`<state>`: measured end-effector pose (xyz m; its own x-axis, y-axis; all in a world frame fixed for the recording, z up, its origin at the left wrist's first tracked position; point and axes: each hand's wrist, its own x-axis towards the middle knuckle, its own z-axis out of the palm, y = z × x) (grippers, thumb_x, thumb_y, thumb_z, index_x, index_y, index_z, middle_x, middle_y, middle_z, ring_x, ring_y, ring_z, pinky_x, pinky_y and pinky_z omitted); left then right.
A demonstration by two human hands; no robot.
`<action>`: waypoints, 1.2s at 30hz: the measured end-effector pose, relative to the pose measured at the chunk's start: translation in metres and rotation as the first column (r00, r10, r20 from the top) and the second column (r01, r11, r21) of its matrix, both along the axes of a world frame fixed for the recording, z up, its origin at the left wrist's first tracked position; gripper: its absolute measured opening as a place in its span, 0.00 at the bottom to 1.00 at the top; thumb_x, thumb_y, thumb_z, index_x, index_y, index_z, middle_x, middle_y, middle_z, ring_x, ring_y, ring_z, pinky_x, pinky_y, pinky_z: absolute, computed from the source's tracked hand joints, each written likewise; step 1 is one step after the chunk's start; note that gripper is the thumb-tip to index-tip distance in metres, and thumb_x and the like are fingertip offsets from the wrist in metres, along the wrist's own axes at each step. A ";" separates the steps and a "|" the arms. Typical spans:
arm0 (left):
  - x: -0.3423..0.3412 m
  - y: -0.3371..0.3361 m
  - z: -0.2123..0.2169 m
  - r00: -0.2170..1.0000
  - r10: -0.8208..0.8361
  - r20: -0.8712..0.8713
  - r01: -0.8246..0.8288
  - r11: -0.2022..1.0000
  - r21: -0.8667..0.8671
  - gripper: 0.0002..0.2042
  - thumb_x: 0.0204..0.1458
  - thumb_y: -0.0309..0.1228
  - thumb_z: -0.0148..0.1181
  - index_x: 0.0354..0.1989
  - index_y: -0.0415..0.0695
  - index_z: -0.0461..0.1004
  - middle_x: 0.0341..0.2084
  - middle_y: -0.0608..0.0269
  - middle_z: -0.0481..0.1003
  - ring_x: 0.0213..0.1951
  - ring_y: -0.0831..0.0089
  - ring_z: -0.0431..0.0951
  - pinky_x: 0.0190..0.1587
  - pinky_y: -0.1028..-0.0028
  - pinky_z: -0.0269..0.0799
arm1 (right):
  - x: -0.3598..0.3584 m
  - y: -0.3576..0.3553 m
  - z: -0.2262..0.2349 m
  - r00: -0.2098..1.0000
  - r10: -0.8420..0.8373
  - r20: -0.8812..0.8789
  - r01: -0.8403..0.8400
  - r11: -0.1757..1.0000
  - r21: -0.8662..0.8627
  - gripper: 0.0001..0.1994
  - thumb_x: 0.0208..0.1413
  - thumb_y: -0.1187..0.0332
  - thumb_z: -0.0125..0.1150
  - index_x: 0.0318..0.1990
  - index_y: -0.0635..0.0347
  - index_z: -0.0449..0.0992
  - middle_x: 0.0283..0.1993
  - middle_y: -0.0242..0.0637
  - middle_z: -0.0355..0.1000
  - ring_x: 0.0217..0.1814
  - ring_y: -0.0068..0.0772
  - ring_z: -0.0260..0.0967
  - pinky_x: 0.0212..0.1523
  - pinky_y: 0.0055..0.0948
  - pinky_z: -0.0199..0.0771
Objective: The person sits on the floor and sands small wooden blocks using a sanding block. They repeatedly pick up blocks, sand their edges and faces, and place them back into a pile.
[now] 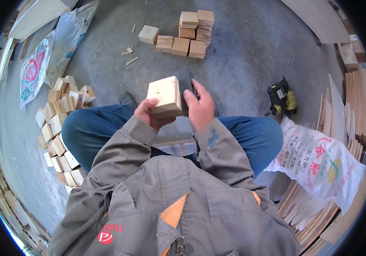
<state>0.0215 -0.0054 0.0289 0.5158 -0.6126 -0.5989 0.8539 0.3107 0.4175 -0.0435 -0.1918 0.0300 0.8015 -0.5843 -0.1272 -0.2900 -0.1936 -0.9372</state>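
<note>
A pale, square wooden block with a small dark spot on its top face is held up between my knees. My left hand grips it from the lower left, the thumb along its near side. My right hand is closed around a dark, flat block-like thing. That dark thing lies against or very close to the wooden block's right side; its exact kind cannot be made out. My fingers and the wooden block hide part of it.
Several wooden blocks stand grouped on the concrete floor ahead, with wood splinters nearby. A large heap of blocks lies by my left knee. A black and yellow-green power tool rests to the right, near a white printed sack and stacked boards.
</note>
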 end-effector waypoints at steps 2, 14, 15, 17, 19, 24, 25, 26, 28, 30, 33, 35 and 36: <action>-0.008 -0.007 0.002 1.000 0.001 0.028 -0.001 1.000 -0.022 0.36 0.50 0.43 0.62 0.70 0.47 0.66 0.60 0.52 0.75 0.60 0.49 0.76 0.60 0.44 0.73 | 0.011 -0.010 -0.016 0.995 -0.066 0.080 0.050 0.981 0.187 0.26 0.60 0.63 0.63 0.62 0.70 0.74 0.55 0.62 0.78 0.58 0.54 0.77 0.61 0.40 0.73; 0.003 -0.001 -0.015 0.997 0.078 0.016 -0.079 0.996 0.037 0.36 0.50 0.41 0.60 0.72 0.50 0.62 0.61 0.53 0.73 0.59 0.49 0.77 0.59 0.42 0.73 | 0.003 0.004 -0.027 0.996 -0.001 0.085 -0.017 0.979 0.205 0.27 0.60 0.63 0.62 0.63 0.72 0.73 0.57 0.64 0.76 0.60 0.55 0.76 0.62 0.39 0.72; -0.002 -0.006 -0.013 0.999 0.038 0.039 -0.038 0.999 0.013 0.37 0.50 0.41 0.60 0.72 0.52 0.61 0.62 0.54 0.72 0.60 0.50 0.76 0.58 0.41 0.74 | 0.014 -0.008 -0.034 0.998 -0.052 0.035 0.040 0.957 0.287 0.27 0.60 0.62 0.63 0.63 0.72 0.74 0.56 0.63 0.77 0.60 0.53 0.76 0.61 0.38 0.72; -0.003 -0.010 -0.012 0.996 -0.016 0.090 0.018 1.000 -0.019 0.37 0.51 0.41 0.59 0.74 0.56 0.59 0.66 0.56 0.70 0.62 0.51 0.74 0.56 0.38 0.74 | 0.018 -0.015 -0.043 0.997 -0.073 0.038 0.058 0.950 0.307 0.28 0.59 0.62 0.63 0.63 0.72 0.74 0.57 0.63 0.77 0.61 0.52 0.76 0.62 0.37 0.72; -0.001 -0.011 -0.011 0.998 0.034 0.054 -0.032 0.999 -0.037 0.37 0.51 0.41 0.58 0.73 0.53 0.60 0.65 0.54 0.70 0.61 0.50 0.75 0.56 0.39 0.74 | 0.014 -0.013 -0.037 0.995 -0.069 0.073 0.043 0.950 0.309 0.27 0.60 0.63 0.62 0.63 0.72 0.73 0.58 0.63 0.76 0.61 0.52 0.76 0.62 0.38 0.72; 0.020 -0.005 -0.011 0.964 0.248 -0.094 -0.249 0.968 -0.004 0.36 0.51 0.42 0.58 0.69 0.41 0.64 0.61 0.46 0.73 0.60 0.46 0.75 0.64 0.48 0.70 | -0.037 0.020 0.013 0.963 0.205 0.174 -0.211 0.977 0.016 0.27 0.61 0.61 0.63 0.64 0.68 0.74 0.59 0.59 0.75 0.63 0.54 0.71 0.67 0.43 0.67; 0.020 -0.005 -0.014 0.967 0.240 -0.090 -0.239 0.971 0.027 0.36 0.50 0.42 0.58 0.70 0.41 0.64 0.61 0.46 0.73 0.60 0.47 0.75 0.64 0.46 0.70 | -0.035 0.017 0.012 0.966 0.211 0.149 -0.213 0.977 -0.006 0.27 0.60 0.61 0.63 0.64 0.68 0.74 0.59 0.59 0.74 0.63 0.54 0.70 0.66 0.43 0.67; 0.018 -0.004 -0.017 0.969 0.232 -0.085 -0.227 0.972 0.059 0.36 0.50 0.42 0.59 0.70 0.42 0.64 0.61 0.46 0.73 0.60 0.47 0.75 0.63 0.44 0.70 | -0.028 0.012 0.011 0.968 0.217 0.125 -0.215 0.976 -0.029 0.27 0.60 0.61 0.63 0.63 0.68 0.74 0.60 0.60 0.74 0.63 0.54 0.70 0.66 0.43 0.67; 0.004 -0.007 -0.014 0.993 0.111 -0.047 -0.103 0.983 0.151 0.37 0.47 0.44 0.61 0.69 0.45 0.66 0.61 0.50 0.74 0.62 0.48 0.74 0.62 0.42 0.70 | -0.009 0.005 -0.005 0.995 0.075 0.072 -0.076 0.997 0.021 0.26 0.60 0.62 0.64 0.63 0.69 0.74 0.58 0.60 0.75 0.62 0.55 0.71 0.66 0.43 0.68; -0.006 -0.009 -0.010 0.998 -0.058 0.007 0.058 0.998 0.029 0.40 0.48 0.45 0.61 0.73 0.47 0.62 0.63 0.52 0.73 0.62 0.48 0.74 0.61 0.43 0.71 | 0.016 -0.021 -0.011 0.997 -0.019 0.073 0.009 0.990 0.142 0.26 0.59 0.63 0.63 0.61 0.71 0.75 0.57 0.63 0.76 0.58 0.53 0.77 0.61 0.37 0.73; -0.008 -0.012 -0.008 0.999 -0.041 0.028 0.041 0.999 0.006 0.39 0.49 0.43 0.60 0.73 0.47 0.62 0.63 0.51 0.73 0.62 0.48 0.75 0.60 0.41 0.71 | 0.018 -0.027 -0.026 0.996 -0.055 0.074 0.033 0.961 0.274 0.26 0.59 0.63 0.63 0.61 0.72 0.75 0.58 0.65 0.75 0.59 0.52 0.77 0.59 0.36 0.74; -0.001 -0.009 -0.015 0.999 0.036 0.003 -0.036 0.998 -0.057 0.37 0.50 0.40 0.58 0.72 0.45 0.63 0.62 0.50 0.73 0.61 0.49 0.76 0.60 0.39 0.72 | 0.004 -0.015 -0.004 0.993 0.036 0.115 -0.052 0.989 0.139 0.26 0.59 0.63 0.63 0.61 0.72 0.75 0.56 0.64 0.76 0.58 0.53 0.77 0.59 0.38 0.74; 0.002 -0.014 -0.014 0.986 0.167 -0.016 -0.166 0.983 0.075 0.35 0.50 0.40 0.58 0.70 0.42 0.64 0.61 0.48 0.73 0.60 0.48 0.76 0.61 0.41 0.72 | -0.009 -0.002 0.001 0.985 0.087 0.146 -0.090 0.996 0.016 0.26 0.59 0.63 0.64 0.62 0.71 0.75 0.54 0.62 0.77 0.57 0.55 0.76 0.61 0.41 0.72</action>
